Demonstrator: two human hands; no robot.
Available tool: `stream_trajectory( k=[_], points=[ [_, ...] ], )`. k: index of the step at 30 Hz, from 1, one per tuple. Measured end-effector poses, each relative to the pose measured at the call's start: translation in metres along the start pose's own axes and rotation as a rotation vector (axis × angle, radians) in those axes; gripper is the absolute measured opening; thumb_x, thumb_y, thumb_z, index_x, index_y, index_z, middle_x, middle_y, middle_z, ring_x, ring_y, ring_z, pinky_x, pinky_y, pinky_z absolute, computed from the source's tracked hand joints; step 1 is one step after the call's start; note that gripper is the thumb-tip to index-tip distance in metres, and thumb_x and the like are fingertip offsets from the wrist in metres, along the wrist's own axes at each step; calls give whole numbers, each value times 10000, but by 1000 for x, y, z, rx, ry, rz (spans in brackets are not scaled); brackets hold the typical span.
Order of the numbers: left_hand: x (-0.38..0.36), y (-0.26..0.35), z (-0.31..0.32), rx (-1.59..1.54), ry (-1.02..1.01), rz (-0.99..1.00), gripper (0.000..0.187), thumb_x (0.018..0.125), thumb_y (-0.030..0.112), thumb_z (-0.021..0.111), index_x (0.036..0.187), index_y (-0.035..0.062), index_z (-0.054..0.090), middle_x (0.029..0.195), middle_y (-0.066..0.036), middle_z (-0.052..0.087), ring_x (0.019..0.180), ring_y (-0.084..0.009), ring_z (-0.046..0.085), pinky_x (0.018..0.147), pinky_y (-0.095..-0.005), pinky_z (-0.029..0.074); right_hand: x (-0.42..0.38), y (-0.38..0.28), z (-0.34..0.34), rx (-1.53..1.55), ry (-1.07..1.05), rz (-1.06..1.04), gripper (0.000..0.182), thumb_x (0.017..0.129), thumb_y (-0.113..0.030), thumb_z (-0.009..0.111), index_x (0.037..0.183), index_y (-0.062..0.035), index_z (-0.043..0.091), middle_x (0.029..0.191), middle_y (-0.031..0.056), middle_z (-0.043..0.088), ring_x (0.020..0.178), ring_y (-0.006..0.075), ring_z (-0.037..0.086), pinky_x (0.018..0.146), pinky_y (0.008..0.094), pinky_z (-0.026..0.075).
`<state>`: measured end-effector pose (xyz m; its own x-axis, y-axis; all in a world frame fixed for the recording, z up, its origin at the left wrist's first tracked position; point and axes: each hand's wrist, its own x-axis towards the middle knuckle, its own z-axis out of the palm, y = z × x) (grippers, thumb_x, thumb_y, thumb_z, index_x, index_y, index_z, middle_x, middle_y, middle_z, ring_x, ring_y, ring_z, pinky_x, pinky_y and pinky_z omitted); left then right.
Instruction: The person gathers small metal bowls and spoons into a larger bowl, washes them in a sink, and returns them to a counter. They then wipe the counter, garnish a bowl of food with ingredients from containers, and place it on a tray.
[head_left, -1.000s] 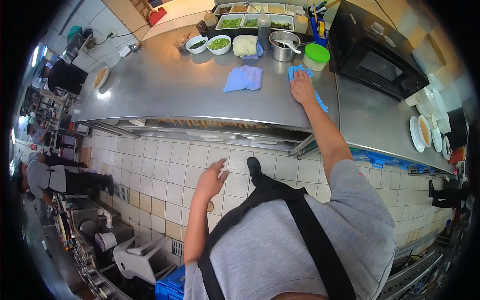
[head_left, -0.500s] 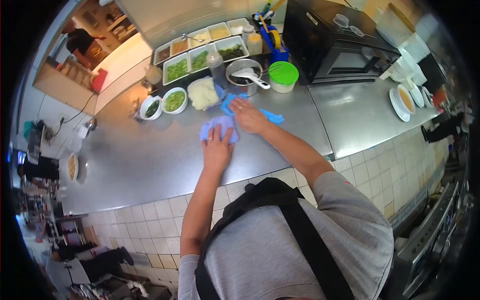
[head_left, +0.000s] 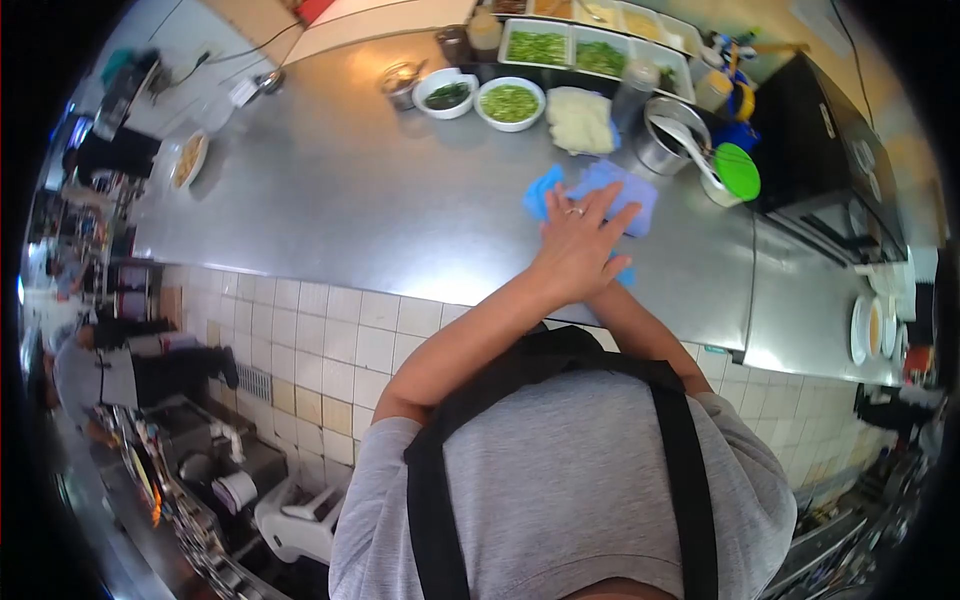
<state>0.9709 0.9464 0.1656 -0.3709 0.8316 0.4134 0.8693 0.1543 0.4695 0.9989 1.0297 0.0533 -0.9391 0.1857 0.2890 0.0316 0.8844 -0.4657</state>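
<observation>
Hands [head_left: 583, 240] meet on a stainless-steel counter [head_left: 350, 210], just short of a metal pot [head_left: 662, 155], as a worker in a gray shirt and black apron leans in with forearms crossed. The left hand lies over a purple cloth [head_left: 636, 195], to the near left of the pot, its fingers spread apart and flat rather than closed around the fabric. The right forearm [head_left: 640, 325] passes beneath the left; the right hand is hidden there, and whether its fingers are apart, together or clamped on anything cannot be told. Blue cloth [head_left: 543, 192] shows on both sides of the left hand, one part farther left of the pot than the purple cloth, another on the pot's near side.

A white ladle [head_left: 678, 132] rests in the pot. Just right of the pot is a tub with a green lid [head_left: 737, 172]; farther right of it stands a black oven [head_left: 810, 150], with stacked white dishes [head_left: 862, 330] beyond. Left of the pot are a squeeze bottle [head_left: 632, 95], a pale, rumpled bundle [head_left: 580, 120] and two white bowls [head_left: 512, 124] of greens. Food trays [head_left: 600, 55] line up behind the pot. A dish of food [head_left: 188, 160] sits well to its left; a second person [head_left: 90, 370] is farther off on that side.
</observation>
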Motion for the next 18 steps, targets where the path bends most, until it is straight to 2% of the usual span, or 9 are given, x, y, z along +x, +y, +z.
stream_trajectory(
  k=[3, 5, 7, 10, 11, 13, 15, 17, 18],
  points=[
    [-56, -28, -62, -70, 30, -28, 525, 762, 157, 673, 1245, 66, 487, 1349, -190, 382, 1195, -383, 421, 972, -414, 388, 60, -5, 45, -269, 97, -44, 523, 870, -251, 493, 1291, 44, 397, 1363, 241, 364, 1273, 387, 327, 1074, 484, 210],
    [-119, -50, -100, -53, 18, -320, 467, 786, 154, 661, 1221, 71, 512, 1316, -178, 427, 1150, -360, 476, 932, -407, 422, 89, -45, 64, -247, 79, -24, 536, 867, -264, 499, 1290, 50, 398, 1365, 244, 360, 1272, 393, 325, 1075, 488, 206],
    [-196, -79, -130, -8, 120, -468, 420, 800, 131, 648, 1200, 75, 533, 1227, -182, 505, 1086, -328, 533, 884, -385, 458, 118, -82, 90, -250, 73, 22, 536, 857, -246, 499, 1286, 62, 405, 1363, 243, 370, 1273, 389, 331, 1080, 475, 201],
    [-312, -95, -175, -145, 256, -923, 356, 837, 108, 614, 1183, 53, 551, 1125, -140, 588, 1003, -256, 588, 834, -332, 474, 175, -121, 142, -282, 105, -48, 483, 828, -190, 501, 1240, 57, 450, 1310, 238, 430, 1246, 380, 364, 1073, 484, 208],
    [-352, -99, -184, -188, 334, -1062, 339, 842, 102, 605, 1175, 56, 558, 1098, -124, 605, 965, -235, 607, 802, -322, 483, 188, -142, 165, -239, 91, -136, 443, 818, -147, 483, 1211, 56, 469, 1285, 239, 449, 1227, 378, 385, 1055, 478, 246],
    [-416, -97, -207, -189, 435, -1200, 326, 868, 106, 580, 1186, 38, 554, 1067, -108, 622, 945, -179, 603, 794, -293, 475, 193, -204, 221, -93, 0, -292, 397, 790, -74, 469, 1167, 48, 498, 1236, 239, 485, 1190, 371, 426, 1026, 460, 304],
    [-465, -97, -229, -202, 496, -1236, 326, 877, 116, 576, 1190, 26, 551, 1060, -108, 624, 938, -167, 598, 796, -286, 474, 162, -293, 252, 161, -76, -491, 362, 758, -4, 468, 1110, 4, 550, 1156, 219, 546, 1127, 353, 487, 988, 424, 362],
    [-489, -102, -250, -216, 559, -1258, 328, 886, 126, 572, 1193, 13, 548, 1052, -108, 625, 931, -155, 592, 797, -278, 472, 119, -371, 274, 600, -445, -569, 358, 741, 32, 479, 1070, -41, 599, 1101, 172, 596, 1073, 328, 528, 924, 424, 413],
    [-495, -104, -262, -207, 598, -1249, 334, 890, 132, 570, 1197, 4, 544, 1048, -113, 623, 930, -152, 586, 798, -273, 470, 86, -398, 298, 722, -531, -592, 364, 734, 36, 477, 1058, -59, 613, 1112, 153, 601, 1055, 331, 540, 907, 428, 425]
  ],
)
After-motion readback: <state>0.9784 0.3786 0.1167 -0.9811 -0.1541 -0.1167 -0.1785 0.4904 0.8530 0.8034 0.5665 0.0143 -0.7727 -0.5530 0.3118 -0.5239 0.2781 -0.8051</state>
